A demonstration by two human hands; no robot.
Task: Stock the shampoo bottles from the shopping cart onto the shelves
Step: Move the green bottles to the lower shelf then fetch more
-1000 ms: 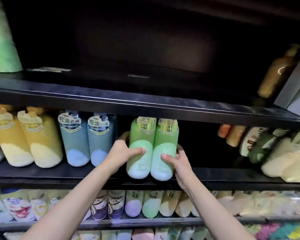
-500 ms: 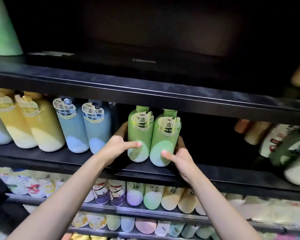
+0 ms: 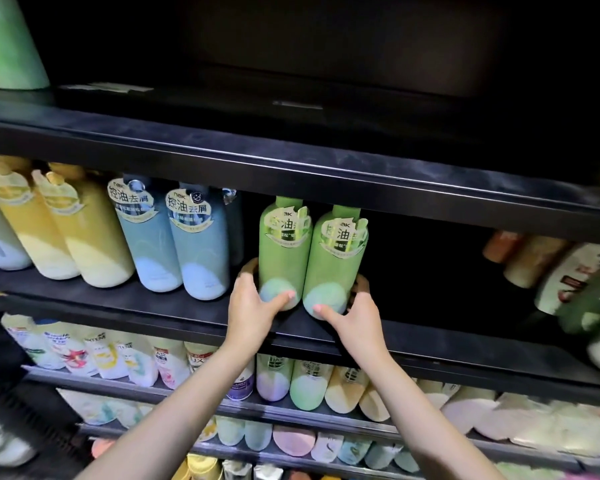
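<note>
Both hands, left (image 3: pixel 253 304) and right (image 3: pixel 352 315), have pushed two green shampoo bottles (image 3: pixel 309 258) back at frame centre, still cupping their bases on the shelf (image 3: pixel 136 303); placement nearly done.

Two green shampoo bottles (image 3: pixel 310 258) upright, touching, on shelf (image 3: pixel 174 306)

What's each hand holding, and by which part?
Left hand grips the left green plastic shampoo bottle near its base; right hand grips the right green one likewise.

Two green shampoo bottles (image 3: pixel 312 261), upright, side by side on dark shelf (image 3: pixel 174 306); left hand (image 3: pixel 253 306) and right hand (image 3: pixel 354 320) clasp their bases. Blue bottles (image 3: pixel 174 240) left.
</note>
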